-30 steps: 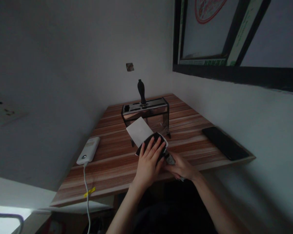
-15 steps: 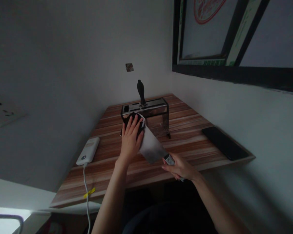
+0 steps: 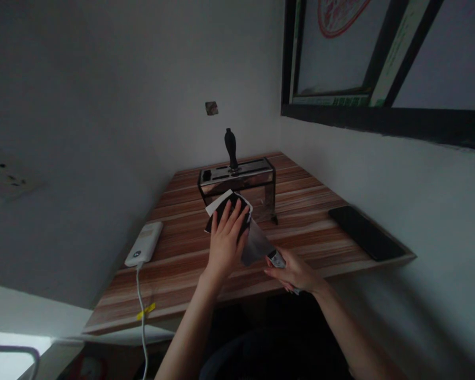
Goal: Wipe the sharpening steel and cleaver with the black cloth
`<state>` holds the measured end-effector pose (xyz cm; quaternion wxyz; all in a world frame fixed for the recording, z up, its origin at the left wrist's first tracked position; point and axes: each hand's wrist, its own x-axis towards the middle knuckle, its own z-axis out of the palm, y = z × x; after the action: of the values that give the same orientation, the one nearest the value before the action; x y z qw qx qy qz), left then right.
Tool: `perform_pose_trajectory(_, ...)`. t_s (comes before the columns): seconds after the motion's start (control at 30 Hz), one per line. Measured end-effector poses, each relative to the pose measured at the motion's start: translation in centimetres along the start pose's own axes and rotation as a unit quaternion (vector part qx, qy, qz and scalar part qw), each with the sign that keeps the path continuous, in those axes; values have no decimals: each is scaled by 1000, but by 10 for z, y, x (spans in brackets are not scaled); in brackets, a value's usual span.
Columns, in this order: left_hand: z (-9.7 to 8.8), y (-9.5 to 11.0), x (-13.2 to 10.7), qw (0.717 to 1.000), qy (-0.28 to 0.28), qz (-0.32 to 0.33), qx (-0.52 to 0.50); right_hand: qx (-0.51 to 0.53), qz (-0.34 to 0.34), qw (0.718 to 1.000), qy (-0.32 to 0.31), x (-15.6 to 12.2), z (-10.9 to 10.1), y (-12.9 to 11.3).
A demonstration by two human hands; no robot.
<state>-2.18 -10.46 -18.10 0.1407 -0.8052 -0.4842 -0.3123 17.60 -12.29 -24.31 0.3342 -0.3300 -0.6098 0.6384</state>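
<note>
Leaves room to pass over bare tabletop (image 3: pixel 306 221) between cleaver (image 3: pixel 256 244) and smartphone (image 3: pixel 366 232), but meets the slotted knife stand (image 3: pixel 257 179) with upright black handle (image 3: pixel 230 145) ahead and white power bank (image 3: pixel 144 244) leftward.

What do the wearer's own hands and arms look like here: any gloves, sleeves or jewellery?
The left hand and right hand are both ungloved. The forearms are slim and bare as far as the picture shows, with no sleeves, watch or bracelet visible. No rings can be made out in the dim light. Dark clothing shows between the arms.
</note>
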Motion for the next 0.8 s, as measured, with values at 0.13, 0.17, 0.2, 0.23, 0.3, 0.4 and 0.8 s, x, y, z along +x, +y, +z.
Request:
perform_pose_trajectory(0.13, 6, 20, -17, 999, -28, 12, -18, -7, 7, 1000, 12, 0, 0, 3)
perform_pose_trajectory(0.17, 8, 24, -21, 999, -35, 13, -24, -9, 8, 1000, 15, 0, 0, 3)
perform_pose_trajectory(0.2, 9, 28, -25, 998, -43, 16, -31, -12, 8, 1000, 16, 0, 0, 3)
perform_pose_trajectory(0.23, 10, 31, -28, 998, -52, 19, -39, -15, 5, 1000, 16, 0, 0, 3)
perform_pose_trajectory(0.3, 10, 37, -34, 995, -73, 26, -58, -21, -3, 1000, 16, 0, 1, 2)
perform_pose_trajectory(0.4, 10, 46, -42, 991, -99, 33, -87, -34, -7, 999, 12, 0, 1, -1)
perform_pose_trajectory(0.8, 16, 66, -60, 983, -132, 22, -122, -24, 17, 999, 17, -1, 1, 1)
